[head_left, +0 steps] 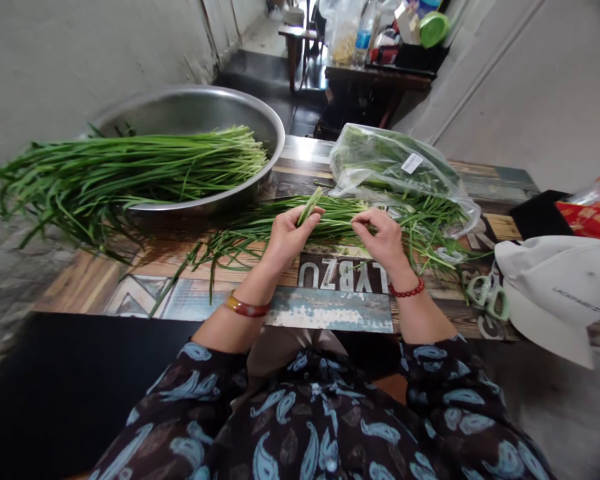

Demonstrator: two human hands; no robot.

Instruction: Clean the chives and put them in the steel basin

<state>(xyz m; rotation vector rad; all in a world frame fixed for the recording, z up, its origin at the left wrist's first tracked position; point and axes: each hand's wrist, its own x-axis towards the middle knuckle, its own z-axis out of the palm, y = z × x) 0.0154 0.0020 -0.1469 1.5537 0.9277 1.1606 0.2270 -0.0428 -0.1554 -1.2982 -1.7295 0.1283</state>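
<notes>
My left hand (293,233) is closed around a few garlic chives (310,205), their pale ends pointing up past the thumb. A short way to its right, my right hand (380,237) is curled with thumb and forefinger close together; anything between the fingertips is too small to make out. Beneath and behind both hands lies a loose spread of chives (250,227) on the patterned wooden table (330,310). To the left, a large bundle of chives (155,167) rests in a wide metal basin (275,133), its leaf tips hanging over the rim.
A clear plastic bag (405,157) with more greens sits at the back right. Green-handled scissors (487,297) lie beside a white cap (565,287) on the right. A red package (593,210) is farther right. Beyond stands another table (380,79) with a water bottle (363,37).
</notes>
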